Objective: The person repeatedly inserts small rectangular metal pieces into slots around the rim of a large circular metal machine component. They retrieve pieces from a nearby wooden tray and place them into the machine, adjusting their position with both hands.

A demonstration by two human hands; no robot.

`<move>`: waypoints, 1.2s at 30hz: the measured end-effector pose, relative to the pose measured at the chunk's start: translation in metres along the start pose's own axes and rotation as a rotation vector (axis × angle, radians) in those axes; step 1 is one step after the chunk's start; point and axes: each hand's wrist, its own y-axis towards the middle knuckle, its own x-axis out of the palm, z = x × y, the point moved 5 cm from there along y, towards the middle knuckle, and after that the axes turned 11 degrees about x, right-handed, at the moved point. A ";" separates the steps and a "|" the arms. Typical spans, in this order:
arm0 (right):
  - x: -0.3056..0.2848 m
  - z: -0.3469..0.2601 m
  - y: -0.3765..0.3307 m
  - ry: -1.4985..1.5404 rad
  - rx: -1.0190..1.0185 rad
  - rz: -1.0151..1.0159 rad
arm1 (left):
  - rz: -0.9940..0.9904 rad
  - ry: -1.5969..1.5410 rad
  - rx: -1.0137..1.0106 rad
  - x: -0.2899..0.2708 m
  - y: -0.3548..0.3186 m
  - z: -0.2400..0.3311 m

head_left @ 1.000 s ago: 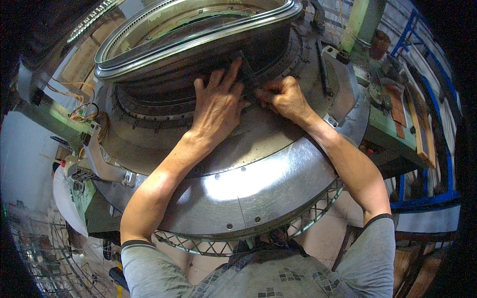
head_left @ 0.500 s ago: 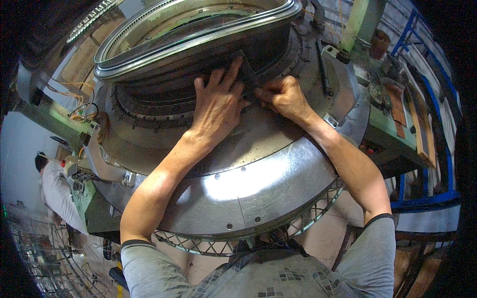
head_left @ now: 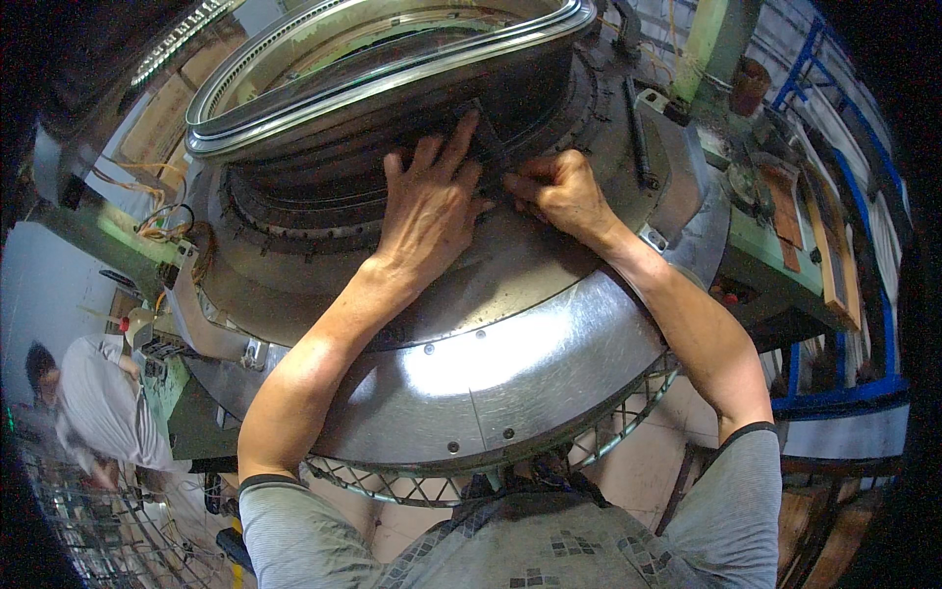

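My left hand (head_left: 432,201) lies against the dark curved wall (head_left: 324,162) below the machine's metal rim, fingers spread and index finger stretched upward. Its fingertip touches a thin dark strip or flap (head_left: 488,133) that slants down to the right. My right hand (head_left: 567,191) is just to the right, closed in a pinch at the lower end of this strip. What sits between those fingertips is too dark to make out. Both hands work above the broad round metal table (head_left: 530,265) of the machine.
A shiny oval rim (head_left: 392,83) tops the dark wall. A dark rod (head_left: 640,133) lies at the right on the machine. Green supports (head_left: 721,44) and a blue rack (head_left: 888,363) stand beyond. At the far left is another person in a light shirt (head_left: 108,402).
My hands stay in the same place and pose. The other person at the far left has shifted further left, with the body turned.
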 end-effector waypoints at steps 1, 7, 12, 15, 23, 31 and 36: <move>0.000 0.000 0.000 -0.004 -0.011 0.007 | -0.010 -0.003 -0.003 0.000 0.000 0.000; 0.000 -0.005 -0.003 -0.021 -0.093 0.037 | -0.006 0.003 0.021 -0.001 0.001 0.000; 0.000 -0.005 -0.002 -0.012 -0.117 0.024 | -0.016 0.005 0.016 -0.001 0.001 0.000; -0.001 -0.001 0.000 -0.036 -0.065 0.025 | 0.041 0.028 0.037 -0.003 0.002 0.001; 0.001 -0.003 0.000 0.003 -0.157 0.037 | 0.067 0.045 0.045 -0.002 0.001 0.001; -0.001 -0.009 -0.002 -0.068 -0.091 0.054 | 0.067 0.050 0.040 0.000 0.002 0.001; -0.001 -0.009 -0.003 -0.053 -0.034 0.042 | 0.051 0.062 0.046 0.000 0.002 0.001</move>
